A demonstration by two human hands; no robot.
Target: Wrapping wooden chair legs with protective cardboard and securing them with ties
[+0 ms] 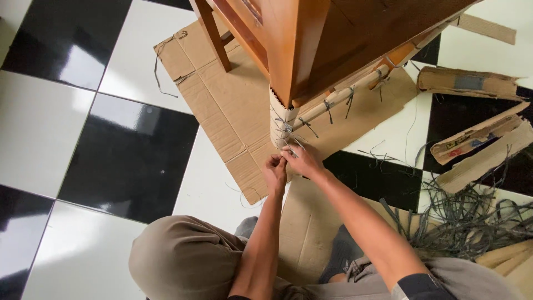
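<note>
Black-and-white floor tiles [127, 155] lay under a flattened cardboard sheet [233, 105] where a person sat working at a wooden furniture piece [311, 44]. Both hands met at the foot of the cardboard-wrapped leg [282, 125]: the left hand [274, 173] and the right hand [302, 161] were each pinched shut on the ends of a grey strap tie [286, 145], fingertips almost touching, just below the wrapping. Directly above the grip, earlier ties [284, 128] ringed the same leg, and more ran up and to the right along a wrapped rail [338, 103].

Judging from the thin strap, a hard pull could have snapped it or torn into the cardboard edge; a loose knot could have let the wrapping slide down the leg (its lower edge sat right at the fingers).

Right of the grip lay torn cardboard offcuts [477, 144] and, nearer the sitter's knee, a tangled heap of loose grey straps [466, 222]. No box, bin or other container was in view; the straps simply lay on the floor.
</note>
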